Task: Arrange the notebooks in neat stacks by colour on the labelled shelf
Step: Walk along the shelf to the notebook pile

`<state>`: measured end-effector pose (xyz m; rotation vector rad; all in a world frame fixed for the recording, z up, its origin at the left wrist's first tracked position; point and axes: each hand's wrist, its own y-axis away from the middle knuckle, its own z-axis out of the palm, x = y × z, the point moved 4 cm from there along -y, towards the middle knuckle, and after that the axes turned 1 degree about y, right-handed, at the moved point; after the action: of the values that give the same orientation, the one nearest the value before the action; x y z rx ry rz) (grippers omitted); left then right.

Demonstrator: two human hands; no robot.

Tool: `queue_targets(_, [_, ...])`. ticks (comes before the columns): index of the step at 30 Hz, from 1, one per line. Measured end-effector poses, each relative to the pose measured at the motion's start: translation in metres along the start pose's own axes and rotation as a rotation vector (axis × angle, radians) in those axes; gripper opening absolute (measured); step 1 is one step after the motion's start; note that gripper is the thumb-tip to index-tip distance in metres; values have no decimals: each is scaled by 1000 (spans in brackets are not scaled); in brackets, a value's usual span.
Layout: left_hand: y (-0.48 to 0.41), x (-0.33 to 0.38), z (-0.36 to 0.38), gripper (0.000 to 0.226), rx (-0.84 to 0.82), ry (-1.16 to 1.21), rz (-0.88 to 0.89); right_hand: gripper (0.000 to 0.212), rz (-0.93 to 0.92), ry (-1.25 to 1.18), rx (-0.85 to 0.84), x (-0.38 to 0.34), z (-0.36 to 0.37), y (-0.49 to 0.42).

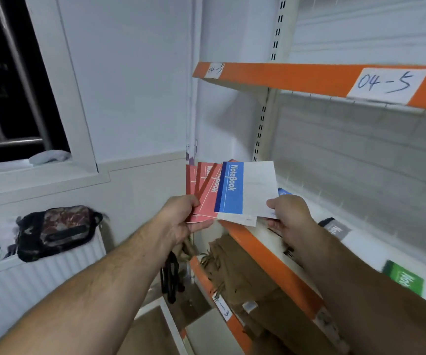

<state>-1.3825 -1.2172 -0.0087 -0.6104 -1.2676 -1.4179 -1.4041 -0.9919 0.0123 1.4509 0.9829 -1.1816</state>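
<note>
Room: we face a white corner, with a dark window [9, 73] in the upper left of the frame and a patterned bag [55, 231] on a radiator [40, 283] at lower left.
Shelving: orange-edged boards fill the right side. The upper one carries a paper label [386, 84] reading 04-5.
Target shelf [265, 249]: it runs from centre to lower right. A grey notebook [336, 229] and a green notebook [404, 279] lie on it, well apart.
Left hand [183, 219]: its fingers are curled under a fan of at least 2 red notebooks [204, 198], with the thumb pressing on top.
Right hand [288, 216]: thumb and fingers pinch the lower right corner of the blue notebook [245, 190], which overlaps the red fan at mid-frame, just above the shelf edge.
Handling: we judge these to be thin, light and bendy, with covers that slide over each other easily.
Where to hold: we would grip near the spine or a long edge, since a corner pinch lets the cover droop.
Risk: a fanned bundle can slip apart, so we would square it before setting it down.
</note>
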Motion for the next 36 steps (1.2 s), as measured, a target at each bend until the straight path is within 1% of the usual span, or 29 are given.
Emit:
queue_targets(2, [-20,10,6,21,0,3,-5,12,5,-2,19,-7,4,-20])
queue_targets(5, [-51,21,17,25,-50,-1,-24,14,-5,8,54,-12,7,-46])
queue_targets(9, [-96,28,29,21,-101,-36,-39,20,-8,53,139,-13,9,-73])
queue_targets(14, [-146,39,48,17,-225,-153,-58,20,-12,27,277,-18,17,-93])
queue_targets(19, [-191,57,65,25,-388,-275,-73,19,11,0,451,-18,24,-104])
queue_targets(23, [-211,61,76,11,-508,-333,-103,10,49,-72,582,-10,26,-101])
queue_targets(25, [-219,60,79,12,-555,-353,-123,6,68,-109,647,-7,25,-94])
queue_targets(28, [-232,62,83,13,-536,-346,-127,5,83,-140,767,1,17,-78])
queue_targets(32, [-242,65,84,15,-514,-247,-159,8,146,-127,917,15,2,-48])
queue_targets(34, [-241,66,83,13,-521,-235,-172,9,187,-101,961,23,-2,-37])
queue_targets(36, [-240,67,83,14,-529,-243,-180,8,271,-46,973,31,0,-32])
